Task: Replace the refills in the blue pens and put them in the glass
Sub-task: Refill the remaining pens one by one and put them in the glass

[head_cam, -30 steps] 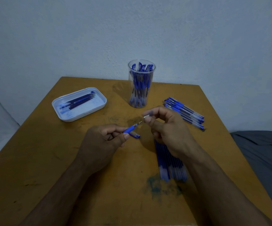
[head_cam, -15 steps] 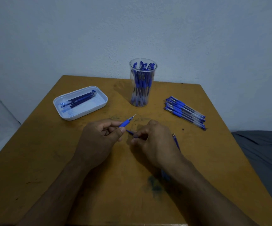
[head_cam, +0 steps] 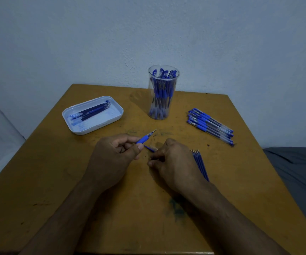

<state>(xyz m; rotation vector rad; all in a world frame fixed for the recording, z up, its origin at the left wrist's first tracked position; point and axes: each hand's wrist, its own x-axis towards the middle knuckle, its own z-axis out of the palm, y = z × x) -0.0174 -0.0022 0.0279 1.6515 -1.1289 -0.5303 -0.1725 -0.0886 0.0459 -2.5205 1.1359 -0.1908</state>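
Note:
My left hand (head_cam: 115, 159) grips a blue pen (head_cam: 145, 138) by its barrel, the metal tip pointing up and to the right. My right hand (head_cam: 174, 162) lies low on the table beside it, fingers curled and pinching a small blue pen cap (head_cam: 149, 148) that sticks out toward my left hand. A row of blue refills (head_cam: 201, 163) lies partly hidden under my right hand. The clear glass (head_cam: 163, 115) stands at the back centre, holding several blue pens.
A white tray (head_cam: 75, 124) with several dark refills sits at the back left. Several capped blue pens (head_cam: 211, 126) lie in a pile at the right. The wooden table (head_cam: 240, 181) has ink stains near its middle and front.
My right hand has come down from in front of the pen tip to the table and closed its fingers on the blue cap. My left hand has stayed almost still with the pen.

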